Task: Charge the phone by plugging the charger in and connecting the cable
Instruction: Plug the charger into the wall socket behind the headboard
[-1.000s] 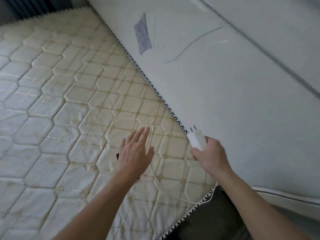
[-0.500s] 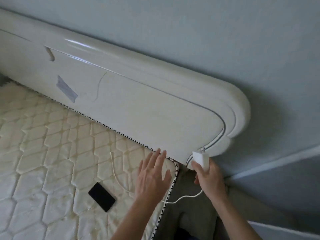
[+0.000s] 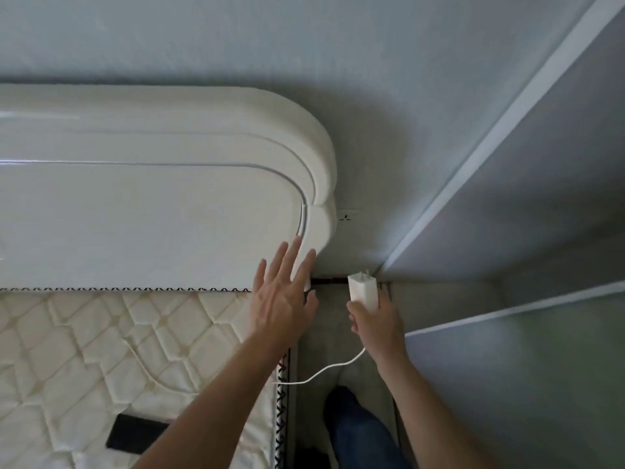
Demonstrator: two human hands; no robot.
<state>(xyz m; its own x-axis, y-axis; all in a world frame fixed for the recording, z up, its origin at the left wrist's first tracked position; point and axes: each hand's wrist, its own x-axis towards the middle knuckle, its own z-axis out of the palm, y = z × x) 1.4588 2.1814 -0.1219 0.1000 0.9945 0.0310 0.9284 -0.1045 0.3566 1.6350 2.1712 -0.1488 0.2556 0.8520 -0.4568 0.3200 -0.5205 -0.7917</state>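
Note:
My right hand [image 3: 378, 324] grips a white charger [image 3: 362, 288] with its prongs pointing up, held in the gap beside the bed. Its white cable [image 3: 324, 369] trails down and left across the mattress edge. A white wall socket [image 3: 348, 216] shows just right of the headboard, above the charger. My left hand [image 3: 282, 299] is spread open over the mattress corner, fingertips against the headboard. The black phone [image 3: 135, 434] lies flat on the mattress at the lower left, partly hidden by my left forearm.
A glossy white headboard [image 3: 152, 198] stands along the grey wall. The quilted mattress [image 3: 67, 350] fills the lower left. A narrow floor gap runs between bed and a grey side wall [image 3: 524, 231]. My leg in blue trousers [image 3: 362, 431] stands in the gap.
The view has swung right, from the mattress to the headboard's end and the wall corner. My right hand has carried the charger off the mattress into the gap. The socket has come into sight.

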